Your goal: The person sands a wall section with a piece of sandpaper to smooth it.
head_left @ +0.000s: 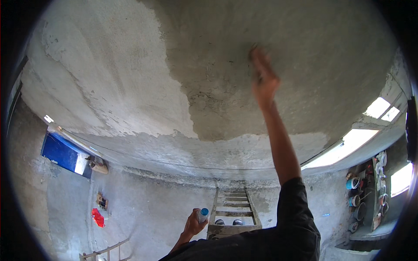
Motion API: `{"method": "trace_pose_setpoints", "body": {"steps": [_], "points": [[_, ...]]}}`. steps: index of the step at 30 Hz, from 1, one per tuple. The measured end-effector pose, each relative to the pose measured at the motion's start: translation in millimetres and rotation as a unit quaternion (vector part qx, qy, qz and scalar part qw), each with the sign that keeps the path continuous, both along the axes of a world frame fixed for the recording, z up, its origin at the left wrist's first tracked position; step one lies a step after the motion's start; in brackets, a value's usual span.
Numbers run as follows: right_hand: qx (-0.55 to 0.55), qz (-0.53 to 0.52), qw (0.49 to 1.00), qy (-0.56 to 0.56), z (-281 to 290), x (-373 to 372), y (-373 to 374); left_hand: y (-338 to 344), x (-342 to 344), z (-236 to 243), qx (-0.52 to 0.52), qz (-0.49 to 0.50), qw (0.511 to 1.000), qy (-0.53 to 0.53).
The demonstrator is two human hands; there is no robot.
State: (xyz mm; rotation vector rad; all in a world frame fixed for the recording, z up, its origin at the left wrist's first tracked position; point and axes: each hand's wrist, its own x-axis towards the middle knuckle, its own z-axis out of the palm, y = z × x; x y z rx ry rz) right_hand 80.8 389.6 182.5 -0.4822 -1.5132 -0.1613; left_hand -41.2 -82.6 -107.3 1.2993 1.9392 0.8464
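Note:
My left hand [193, 225] is wrapped round a clear plastic bottle with a blue cap [203, 212], held low beside the ladder. My right arm reaches far up and forward, with my right hand [264, 75] in front of the dark, damp-looking plaster [217, 56] on the wall. Motion smears its fingers, so whether they hold anything or touch the surface cannot be made out. Paler dry plaster [113, 65] borders the dark patch on the left and below. Under me stands a wooden ladder [235, 213], with the tips of my shoes [237, 222] showing on it.
Far below lies a concrete floor [143, 204]. A red item [98, 218] and a small box [102, 202] lie at the left, near a blue door [61, 152]. Another ladder [106, 251] shows at the lower left. Buckets [353, 183] stand by shelves at the right, below bright window openings [342, 150].

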Motion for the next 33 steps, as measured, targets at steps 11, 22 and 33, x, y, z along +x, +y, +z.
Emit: {"method": "trace_pose_setpoints", "body": {"steps": [11,22,33], "points": [[-0.155,0.046,0.956,-0.243,-174,-26,-17,12,1,4,0.003,-0.034,0.999,0.014],[-0.849,0.297,0.344,0.269,-433,117,-309,46,25,18,-0.246,-0.155,0.95,0.115],[-0.824,0.259,0.442,0.24,-446,156,-362,72,87,-61,-0.215,-0.362,0.874,0.24]]}}
